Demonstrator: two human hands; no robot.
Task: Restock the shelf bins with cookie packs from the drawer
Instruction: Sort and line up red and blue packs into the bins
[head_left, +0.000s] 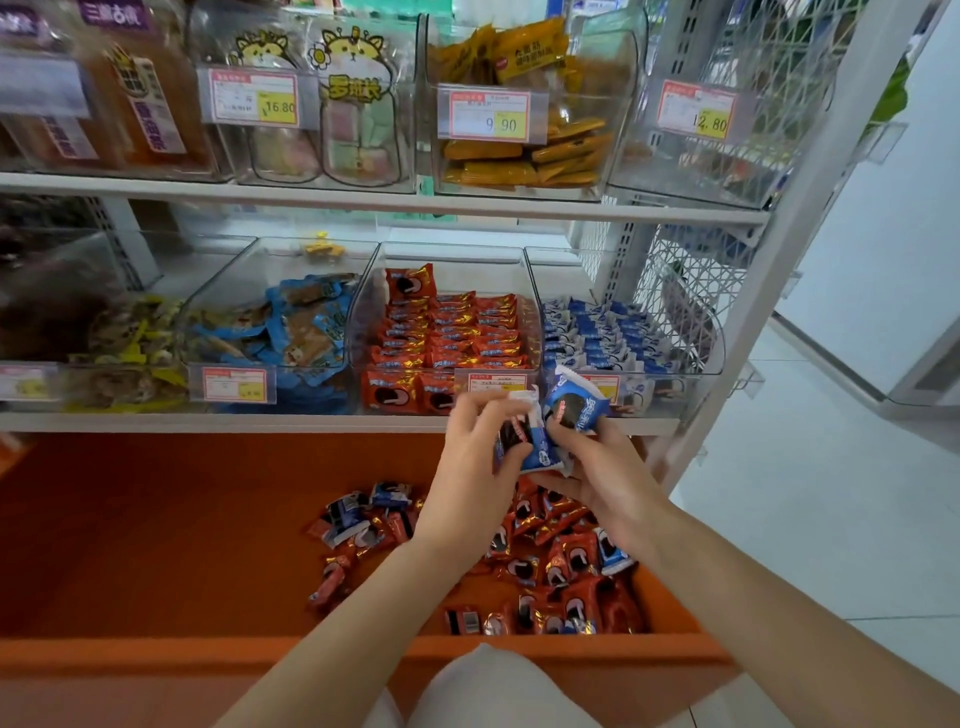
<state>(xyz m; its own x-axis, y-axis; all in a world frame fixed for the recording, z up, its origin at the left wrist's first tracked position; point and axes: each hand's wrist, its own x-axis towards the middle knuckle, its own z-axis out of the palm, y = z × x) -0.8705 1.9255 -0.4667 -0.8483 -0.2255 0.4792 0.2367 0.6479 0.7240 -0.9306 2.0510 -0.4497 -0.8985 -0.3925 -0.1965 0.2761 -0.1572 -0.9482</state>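
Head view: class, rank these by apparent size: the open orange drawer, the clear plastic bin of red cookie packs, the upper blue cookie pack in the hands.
1. Open orange drawer.
2. Clear plastic bin of red cookie packs.
3. Upper blue cookie pack, smallest though nearest the camera.

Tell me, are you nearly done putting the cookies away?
Not quite. Done: the clear plastic bin of red cookie packs looks full of neat rows, and the clear plastic bin of blue cookie packs holds rows too. In hand: the left hand and right hand each grip small blue cookie packs. Left: a heap of loose, mostly red packs lies in the orange drawer.
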